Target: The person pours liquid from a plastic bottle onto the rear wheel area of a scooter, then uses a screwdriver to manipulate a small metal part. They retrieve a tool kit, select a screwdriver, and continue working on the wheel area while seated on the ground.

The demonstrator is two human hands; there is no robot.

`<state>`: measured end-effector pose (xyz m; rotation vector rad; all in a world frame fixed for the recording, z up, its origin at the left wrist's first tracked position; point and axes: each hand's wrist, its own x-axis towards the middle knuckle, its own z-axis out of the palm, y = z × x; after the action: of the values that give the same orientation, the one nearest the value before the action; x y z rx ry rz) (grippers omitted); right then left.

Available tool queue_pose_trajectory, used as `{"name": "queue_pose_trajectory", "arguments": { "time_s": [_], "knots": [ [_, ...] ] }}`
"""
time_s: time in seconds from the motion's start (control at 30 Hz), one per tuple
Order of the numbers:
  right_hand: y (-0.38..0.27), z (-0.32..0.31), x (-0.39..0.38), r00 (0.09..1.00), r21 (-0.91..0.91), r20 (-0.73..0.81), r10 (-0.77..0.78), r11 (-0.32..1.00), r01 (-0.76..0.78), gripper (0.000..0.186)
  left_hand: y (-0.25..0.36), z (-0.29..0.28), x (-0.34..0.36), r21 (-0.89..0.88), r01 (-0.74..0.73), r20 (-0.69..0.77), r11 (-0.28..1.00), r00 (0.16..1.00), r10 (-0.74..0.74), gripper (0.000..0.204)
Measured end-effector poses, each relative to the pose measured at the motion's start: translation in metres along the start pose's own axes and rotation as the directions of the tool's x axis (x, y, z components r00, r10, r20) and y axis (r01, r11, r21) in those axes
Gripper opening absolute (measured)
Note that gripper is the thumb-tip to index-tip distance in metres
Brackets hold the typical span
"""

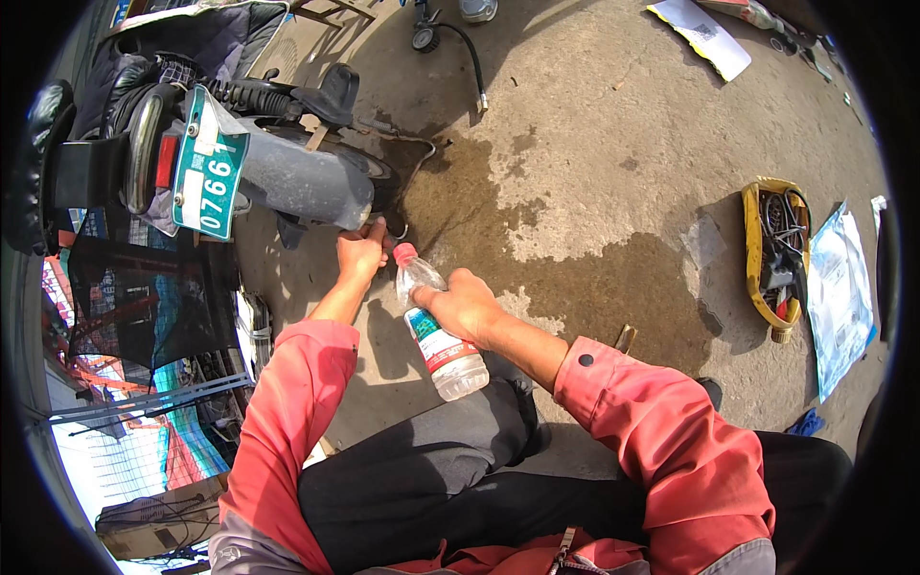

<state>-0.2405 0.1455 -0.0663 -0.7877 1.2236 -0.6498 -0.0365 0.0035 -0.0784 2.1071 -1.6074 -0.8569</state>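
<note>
**Bottle tipped toward the rear wheel**

We hold one clear plastic bottle [436,326] with a red cap and a coloured label in our right hand [467,305], fingers wrapped closed around its upper body. It sits low over the concrete ground [594,172], just ahead of our bent knee. Its long axis runs from its base near our knee up and slightly left, so the cap points toward the scooter's rear wheel [307,182]. Our left hand [361,252] is at the lower edge of that wheel, fingers curled closed on something small that we cannot make out; the cap lies just beside this hand.

A wet dark patch [575,278] spreads on the ground to the right of the bottle, and that side is open room. To the left, the scooter with its one green plate [211,177] and a black net [144,297] close us in.

Farther out we count one yellow tool case [771,254], one clear plastic bag [839,297] beside it, one white sheet [704,36] near the top edge, and one black hose with a gauge [450,43].
</note>
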Motion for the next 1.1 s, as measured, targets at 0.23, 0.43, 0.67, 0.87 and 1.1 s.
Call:
{"name": "queue_pose_trajectory", "arguments": {
  "time_s": [0.23, 0.43, 0.67, 0.87, 1.1],
  "knots": [
    [-0.003, -0.001, 0.0, 0.999, -0.004, 0.022, 0.025, 1.0, -0.025, 0.062, 0.001, -0.001, -0.003, -0.017, -0.01, -0.006, 1.0, 1.0, 0.009, 0.037],
    [-0.008, -0.001, 0.001, 0.999, -0.019, 0.042, 0.031, 0.999, -0.031, 0.061, 0.0, -0.006, -0.004, 0.023, -0.016, 0.025, 1.0, 1.0, 0.015, 0.038],
    [-0.007, 0.002, 0.002, 0.999, -0.043, 0.032, 0.027, 0.999, -0.025, 0.06, -0.003, -0.006, -0.004, -0.007, -0.019, 0.013, 1.0, 1.0, 0.019, 0.039],
    [-0.014, 0.001, 0.001, 0.999, -0.069, 0.033, -0.032, 0.997, 0.034, 0.061, 0.002, -0.004, -0.006, 0.13, -0.13, -0.039, 0.983, 0.99, 0.136, 0.041],
    [-0.008, 0.001, 0.002, 0.999, -0.058, 0.053, -0.012, 0.998, 0.015, 0.06, -0.007, -0.004, 0.001, -0.032, -0.04, 0.027, 0.999, 0.999, 0.041, 0.038]
  ]
}}
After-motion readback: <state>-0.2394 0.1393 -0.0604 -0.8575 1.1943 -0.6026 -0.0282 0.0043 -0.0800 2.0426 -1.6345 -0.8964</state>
